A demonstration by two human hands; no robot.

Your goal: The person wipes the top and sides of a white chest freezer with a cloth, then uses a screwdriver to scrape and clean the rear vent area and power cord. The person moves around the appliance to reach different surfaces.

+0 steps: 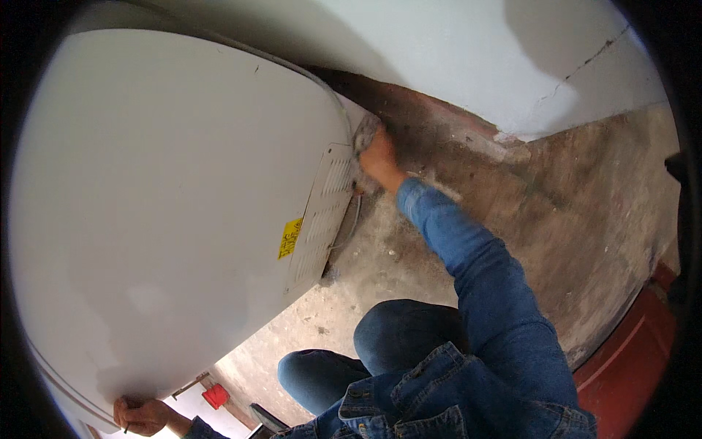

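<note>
A large white appliance cabinet (181,181), its kind not certain, fills the left half of the view, with a slotted vent panel (321,219) and a yellow label bearing writing (289,238). At the cabinet's far lower edge, my right hand (379,156) is closed on a grey, dirty cloth (366,130). My left hand (141,417) is at the cabinet's near corner, its fingers curled around a thin dark item (126,429) that is mostly hidden. A thin cable (356,222) loops out beside the vent panel.
Stained concrete floor (526,219) lies to the right, below a white wall (439,55) with a crack. A grey hose or cord (285,63) runs along the cabinet's rear. A red panel (630,356) stands at lower right, and a red object (215,396) is near my left hand.
</note>
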